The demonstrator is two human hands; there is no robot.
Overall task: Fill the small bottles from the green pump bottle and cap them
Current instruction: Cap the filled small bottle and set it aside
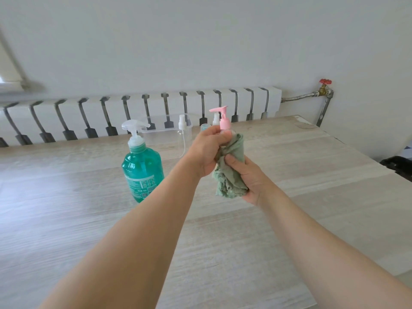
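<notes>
A single wide-angle view looks from the person's head forward and somewhat down across the counter [289, 219], toward the radiator [156, 112] and the white wall [200, 41] behind it. Both forearms reach in from the bottom edge, so the left hand [207, 150] and right hand [249, 177] sit near mid-frame, close to the lens. Straight edges bow toward the borders.
</notes>
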